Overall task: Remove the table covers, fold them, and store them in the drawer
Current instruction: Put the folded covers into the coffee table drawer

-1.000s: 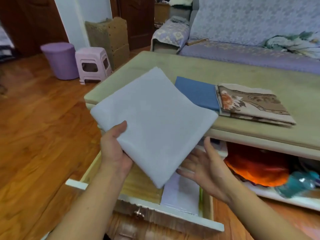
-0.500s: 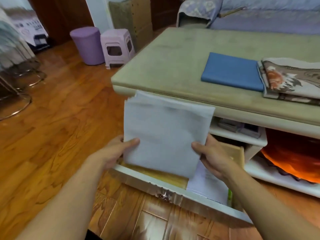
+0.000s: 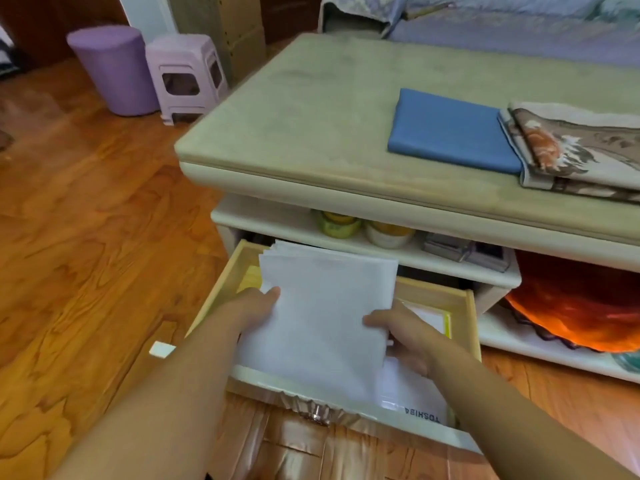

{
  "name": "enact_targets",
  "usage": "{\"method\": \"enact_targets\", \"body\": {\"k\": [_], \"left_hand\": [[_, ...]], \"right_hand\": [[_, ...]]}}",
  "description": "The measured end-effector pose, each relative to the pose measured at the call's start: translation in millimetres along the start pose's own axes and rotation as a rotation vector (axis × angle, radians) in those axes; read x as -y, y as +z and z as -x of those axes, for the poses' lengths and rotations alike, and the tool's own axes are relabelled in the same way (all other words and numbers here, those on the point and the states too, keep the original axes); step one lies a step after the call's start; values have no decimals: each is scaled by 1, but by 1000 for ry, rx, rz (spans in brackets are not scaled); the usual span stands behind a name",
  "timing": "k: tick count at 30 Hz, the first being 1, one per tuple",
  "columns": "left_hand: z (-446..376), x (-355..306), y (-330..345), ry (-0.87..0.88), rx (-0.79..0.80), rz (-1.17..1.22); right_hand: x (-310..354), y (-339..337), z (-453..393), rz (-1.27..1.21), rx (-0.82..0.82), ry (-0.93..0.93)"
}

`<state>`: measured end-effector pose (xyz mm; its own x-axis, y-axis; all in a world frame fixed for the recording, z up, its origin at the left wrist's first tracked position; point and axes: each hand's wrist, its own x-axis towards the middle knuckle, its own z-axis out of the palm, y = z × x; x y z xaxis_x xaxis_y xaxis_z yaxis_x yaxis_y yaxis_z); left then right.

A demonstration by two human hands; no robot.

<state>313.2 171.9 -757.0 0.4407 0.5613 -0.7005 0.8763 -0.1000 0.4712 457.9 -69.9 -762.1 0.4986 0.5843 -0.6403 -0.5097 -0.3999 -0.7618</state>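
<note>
Both hands, left (image 3: 254,308) and right (image 3: 401,329), gripped the folded white cover (image 3: 323,317) by its sides, inside the open drawer (image 3: 436,296).

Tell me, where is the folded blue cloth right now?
In the head view, the folded blue cloth lies on the table top, toward the right, its right edge against the patterned folded cloth.

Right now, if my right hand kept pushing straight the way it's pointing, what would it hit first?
Probably the papers lying in the drawer, just beyond the right hand holding the folded white cover; after that, the drawer's back wall. Depth is unclear.
</note>
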Motion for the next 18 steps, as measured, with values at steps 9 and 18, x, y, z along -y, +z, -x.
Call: {"method": "enact_targets", "body": {"k": [9,18], "left_hand": [[-16,-2,-9,191,216,753],[-20,7,-36,263,424,527]], "right_hand": [[41,-16,-10,40,32,-113],[29,-29,-10,159,265,49]]}}
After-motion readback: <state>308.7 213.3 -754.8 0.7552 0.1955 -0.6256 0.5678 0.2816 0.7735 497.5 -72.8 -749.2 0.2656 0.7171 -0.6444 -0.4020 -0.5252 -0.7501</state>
